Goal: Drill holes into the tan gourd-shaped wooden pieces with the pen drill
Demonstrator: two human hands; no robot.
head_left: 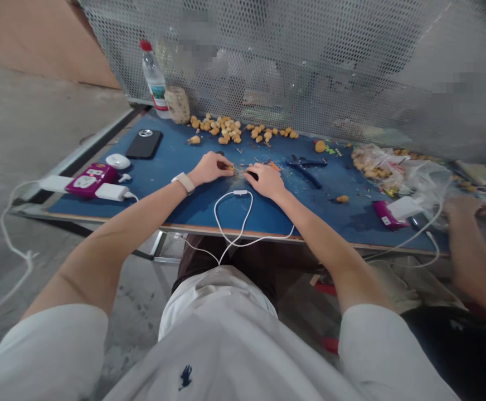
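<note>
Over the blue tabletop [184, 207], my left hand [208, 168] pinches a small yellow-brown nut-like piece [230, 167] between thumb and fingers. My right hand [267, 180] is closed around the dark handle [252, 175] of a thin tool, whose slim shaft points left at that piece. Whether its tip touches or enters the piece is too small to tell. Crumbs and an orange object [275, 166] lie by my right hand. Dark blue cutting pliers [305, 162] rest to its right. A white cable [240, 192] loops in front of both hands.
Many round nut-like pieces [226, 127] line the back by a mesh screen [268, 67]. A bottle [155, 83], jar [178, 106], phone [144, 144] and purple power strip [90, 180] stand left. Right are a plastic bag [414, 170], another purple strip [387, 215] and another person's arm [477, 250].
</note>
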